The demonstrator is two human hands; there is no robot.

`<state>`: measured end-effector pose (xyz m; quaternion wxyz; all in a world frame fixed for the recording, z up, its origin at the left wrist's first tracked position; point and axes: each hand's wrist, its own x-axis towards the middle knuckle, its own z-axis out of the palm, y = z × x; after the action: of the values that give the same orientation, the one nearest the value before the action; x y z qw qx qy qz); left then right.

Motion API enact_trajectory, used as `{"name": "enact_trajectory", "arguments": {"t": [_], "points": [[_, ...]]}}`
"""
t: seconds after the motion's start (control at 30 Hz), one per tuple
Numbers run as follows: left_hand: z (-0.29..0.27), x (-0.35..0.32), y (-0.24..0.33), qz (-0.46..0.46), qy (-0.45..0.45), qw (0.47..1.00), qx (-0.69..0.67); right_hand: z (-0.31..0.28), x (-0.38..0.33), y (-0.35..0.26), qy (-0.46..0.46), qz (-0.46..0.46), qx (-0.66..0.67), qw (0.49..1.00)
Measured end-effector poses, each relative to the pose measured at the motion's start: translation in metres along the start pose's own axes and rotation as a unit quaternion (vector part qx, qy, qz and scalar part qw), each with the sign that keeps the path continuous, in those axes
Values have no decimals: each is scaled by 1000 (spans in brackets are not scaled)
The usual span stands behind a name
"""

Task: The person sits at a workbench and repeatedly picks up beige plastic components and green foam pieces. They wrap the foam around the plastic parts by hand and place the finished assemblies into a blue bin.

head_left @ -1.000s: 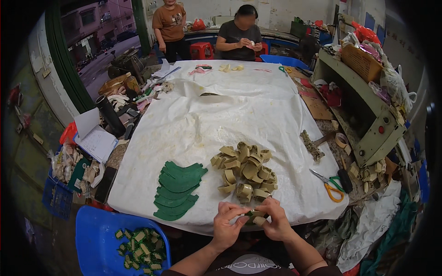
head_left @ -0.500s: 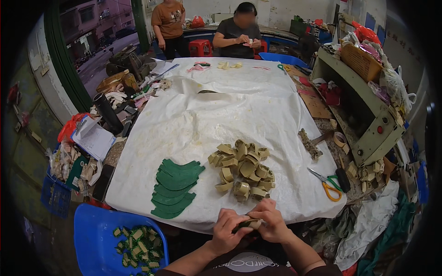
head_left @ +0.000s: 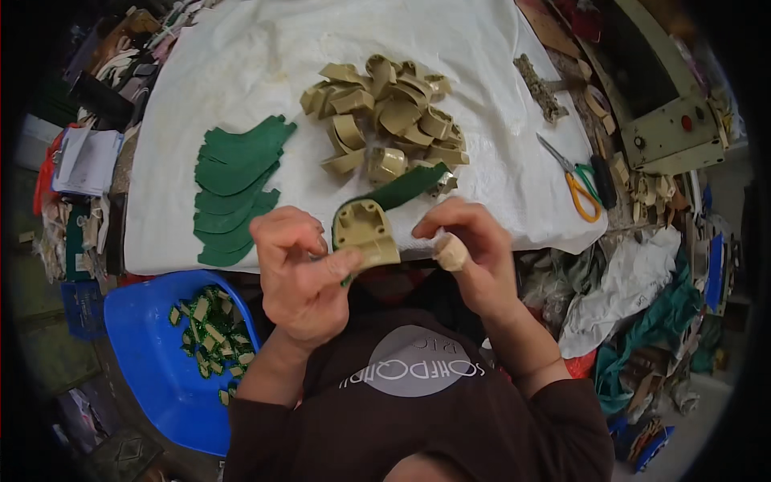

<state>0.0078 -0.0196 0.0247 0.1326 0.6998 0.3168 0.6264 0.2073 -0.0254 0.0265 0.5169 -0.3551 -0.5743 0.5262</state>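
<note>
White table [head_left: 482,96] nearer — tan piece [head_left: 365,233] raised

I work in a small craft or manufacturing workshop. My bench is a table [head_left: 482,96] covered with white cloth. On it lie a heap of tan moulded pieces [head_left: 385,120] and, left of it, a stack of green cut shapes [head_left: 237,189]. Orange-handled scissors [head_left: 578,181] lie to the right. A blue tub [head_left: 152,361] of finished green-and-tan parts sits near left. Fabric scraps [head_left: 634,297] and clutter crowd the right side.
</note>
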Motion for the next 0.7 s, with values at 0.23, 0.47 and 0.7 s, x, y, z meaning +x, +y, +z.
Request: {"name": "enact_trajectory", "arguments": {"t": [0.23,0.47,0.7], "points": [[22,-5,3,-29,-87,986,-139,20,-8,13,92,81,293,948],[22,-1,4,42,-140,986,81,9,-13,-2,62,107,180,976],[30,7,12,68,-161,970,168,11,-11,2,25,34,-42,998]]}}
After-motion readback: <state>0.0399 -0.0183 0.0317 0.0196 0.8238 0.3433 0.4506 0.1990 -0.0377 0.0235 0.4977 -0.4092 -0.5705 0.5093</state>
